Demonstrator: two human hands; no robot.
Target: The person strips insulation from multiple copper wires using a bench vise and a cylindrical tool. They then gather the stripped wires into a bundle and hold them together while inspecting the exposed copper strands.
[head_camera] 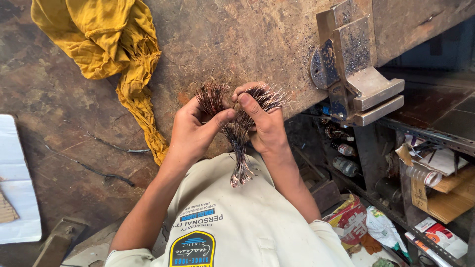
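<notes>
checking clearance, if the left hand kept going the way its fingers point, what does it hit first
The left hand points toward the right hand; it would first meet the copper wire bundle both hold, likely then the right hand's fingers.

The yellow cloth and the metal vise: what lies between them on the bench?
In the head view, only bare, scuffed workbench lies between the yellow cloth and the metal vise; the wire bundle sits lower, held in both hands.

Workshop, scarred workbench (237,39), bolted metal vise (354,64), cluttered shelves (435,163)
</notes>
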